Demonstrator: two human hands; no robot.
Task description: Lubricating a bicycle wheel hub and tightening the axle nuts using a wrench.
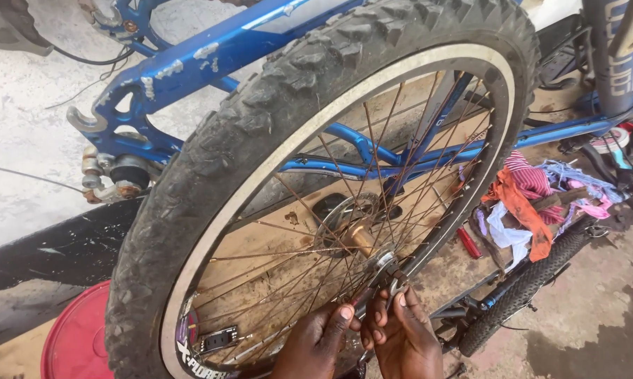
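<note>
Across the middle of the view, a knobby-tyred bicycle wheel (274, 175) stands tilted toward the camera, apparently off its mount and propped so its hub faces the person. Behind it lies a blue bicycle frame (211, 56), its bare rear dropout (99, 119) and derailleur parts pointing left, which fits the wheel having been lifted out. A dark plank (57, 245) and a red lid (78, 337) sit at lower left, a second tyre (527, 281) runs along the ground at right, and a heap of coloured rags (527, 203) lies beyond the rim. At the wheel's centre the rusty hub (362, 238) sticks out with its axle end (383, 265) toward the person. Both hands meet there through the crowded spokes, which hem in the fingers. The left hand (316, 344) is closed in a pinch on a slim metal tool (365, 298), likely to steady it; the right hand (404, 337) is curled around a small metal piece (395, 286) just below the axle end, though exactly what it grips is too small to tell.
</note>
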